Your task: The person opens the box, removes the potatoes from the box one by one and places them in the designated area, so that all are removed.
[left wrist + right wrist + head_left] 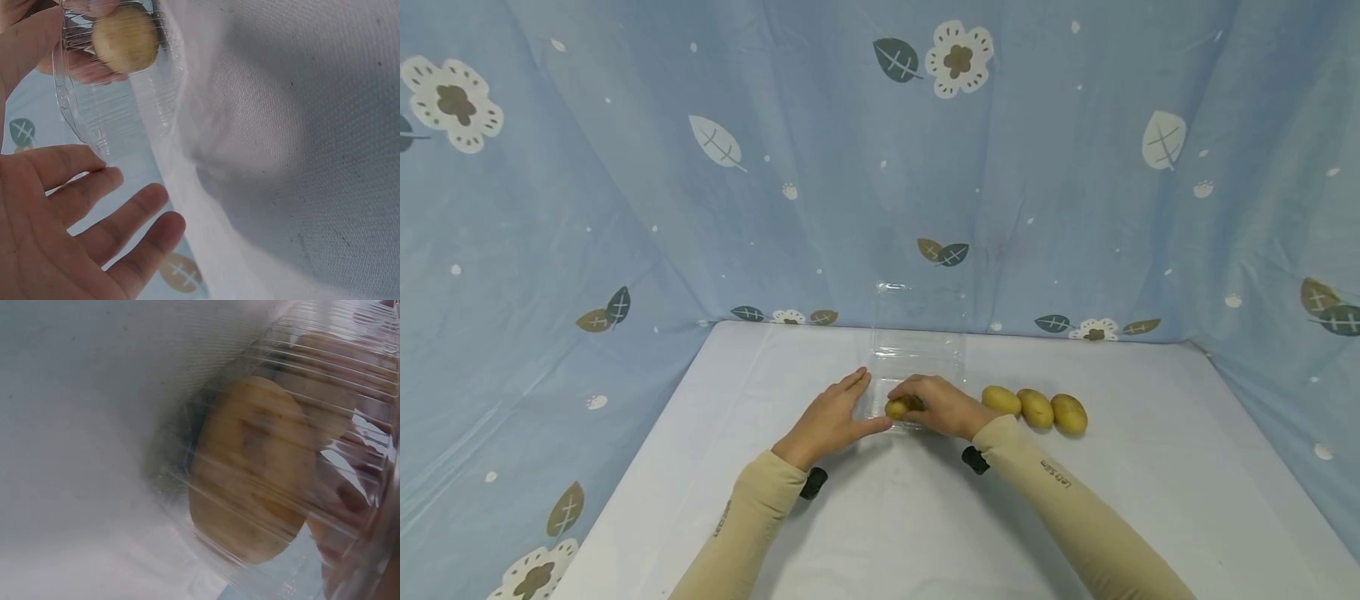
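Note:
A clear plastic clamshell box (pixel 917 367) stands on the table with its lid raised at the back. My right hand (pixel 942 406) reaches into its base and grips a yellow-brown potato (pixel 896 408). Through the ribbed clear wall, a potato (pixel 250 475) also shows large in the right wrist view; the shape behind it is blurred. My left hand (pixel 833 419) lies along the box's left side, its fingers spread and fairly straight. In the left wrist view, the index fingertip of that hand (pixel 81 212) meets the box's edge, below the potato (pixel 127 39).
Three potatoes (pixel 1036 409) lie in a row on the white tabletop (pixel 887 533), right of the box. A blue curtain (pixel 820 167) printed with leaves and flowers closes off the back and sides. Dark wrist cameras (pixel 976 460) hang under both forearms.

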### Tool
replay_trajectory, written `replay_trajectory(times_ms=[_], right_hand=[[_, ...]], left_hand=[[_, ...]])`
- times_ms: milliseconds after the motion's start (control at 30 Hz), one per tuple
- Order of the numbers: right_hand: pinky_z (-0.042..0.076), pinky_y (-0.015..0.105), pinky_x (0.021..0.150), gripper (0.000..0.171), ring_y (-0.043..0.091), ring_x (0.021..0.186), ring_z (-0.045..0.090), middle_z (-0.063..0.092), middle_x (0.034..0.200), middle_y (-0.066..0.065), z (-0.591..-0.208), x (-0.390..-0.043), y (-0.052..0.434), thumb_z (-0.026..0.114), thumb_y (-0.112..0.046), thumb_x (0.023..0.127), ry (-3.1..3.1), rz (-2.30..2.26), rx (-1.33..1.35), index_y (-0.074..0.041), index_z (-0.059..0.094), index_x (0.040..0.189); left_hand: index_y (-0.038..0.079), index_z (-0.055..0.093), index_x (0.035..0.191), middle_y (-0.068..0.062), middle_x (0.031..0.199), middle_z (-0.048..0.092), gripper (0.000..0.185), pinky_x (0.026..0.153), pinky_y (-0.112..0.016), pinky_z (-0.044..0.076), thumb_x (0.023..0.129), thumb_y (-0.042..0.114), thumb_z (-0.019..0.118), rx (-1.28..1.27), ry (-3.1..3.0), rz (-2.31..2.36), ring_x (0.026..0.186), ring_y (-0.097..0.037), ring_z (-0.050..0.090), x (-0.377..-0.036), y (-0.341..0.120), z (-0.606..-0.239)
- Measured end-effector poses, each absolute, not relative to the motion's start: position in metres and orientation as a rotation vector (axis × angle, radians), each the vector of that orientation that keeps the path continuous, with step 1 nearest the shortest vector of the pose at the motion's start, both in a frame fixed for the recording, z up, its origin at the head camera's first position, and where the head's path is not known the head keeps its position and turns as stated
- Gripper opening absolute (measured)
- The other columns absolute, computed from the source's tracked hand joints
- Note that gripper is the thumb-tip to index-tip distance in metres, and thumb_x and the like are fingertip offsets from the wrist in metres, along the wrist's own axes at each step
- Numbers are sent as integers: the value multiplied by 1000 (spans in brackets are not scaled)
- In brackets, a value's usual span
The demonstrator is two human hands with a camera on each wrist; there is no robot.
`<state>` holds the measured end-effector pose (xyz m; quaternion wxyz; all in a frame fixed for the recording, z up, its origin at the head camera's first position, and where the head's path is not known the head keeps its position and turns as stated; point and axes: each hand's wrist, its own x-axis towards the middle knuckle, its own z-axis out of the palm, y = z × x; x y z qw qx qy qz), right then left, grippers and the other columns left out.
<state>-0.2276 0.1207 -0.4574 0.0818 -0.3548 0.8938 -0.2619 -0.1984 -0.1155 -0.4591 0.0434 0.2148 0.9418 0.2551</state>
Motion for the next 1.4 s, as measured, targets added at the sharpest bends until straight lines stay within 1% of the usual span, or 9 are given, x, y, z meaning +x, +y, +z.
replay_trajectory(times_ms=[133,400,567,800,933,1067,1200,1300,1400], right_hand=[[51,38,100,39,21,116,61,67,126,5,-458,-225,123,76,-12,92,2698,-804,-1058,-4,67,130],[53,36,94,39,19,109,62,66,123,6,-454,-219,127,78,-13,91,2790,-868,-1061,-6,68,128],[53,36,95,42,18,110,62,66,124,4,-447,-212,133,80,-14,90,2845,-937,-1002,-8,68,129],[56,38,88,42,16,103,61,67,121,3,-435,-203,145,81,-11,88,2882,-1098,-1027,-6,69,128],[56,38,88,41,13,101,61,67,121,1,-431,-197,153,81,-13,88,2911,-1155,-1019,-9,70,127],[56,39,89,41,13,102,61,67,121,0,-428,-190,163,82,-15,87,2969,-1168,-1010,-9,70,126],[55,41,89,43,17,106,62,67,122,1,-427,-182,172,84,-15,85,3058,-1170,-977,-9,70,125],[55,40,90,45,18,109,62,67,121,1,-426,-176,180,85,-16,84,3112,-1184,-897,-10,70,126],[56,41,89,46,16,106,64,67,120,-1,-425,-170,189,85,-19,84,3139,-1197,-807,-13,70,127]], left_hand=[[2,36,156,-9,164,29,97,118,-51,31,89,65,66,650,2874,789,147,-34,34,-198,-115,-459],[2,36,156,-8,164,29,94,118,-51,31,90,61,68,635,2870,797,147,-33,34,-198,-114,-458],[2,38,155,-9,164,30,94,117,-50,32,90,62,68,645,2878,792,146,-34,35,-197,-113,-458],[1,38,155,-9,164,31,92,118,-49,32,90,59,70,648,2886,784,146,-34,36,-198,-113,-459],[1,38,155,-10,164,30,93,118,-49,31,90,59,70,638,2889,779,146,-33,35,-197,-112,-458],[2,36,156,-9,164,30,94,119,-48,30,90,61,69,627,2887,780,147,-33,34,-196,-112,-458],[3,35,157,-8,164,29,96,119,-48,30,90,62,68,628,2889,774,147,-32,33,-196,-112,-458],[3,35,157,-8,165,28,96,119,-47,29,90,63,67,633,2892,763,148,-31,33,-197,-112,-459],[3,34,157,-8,165,28,97,119,-47,29,89,65,66,634,2895,747,148,-31,32,-197,-112,-459]])
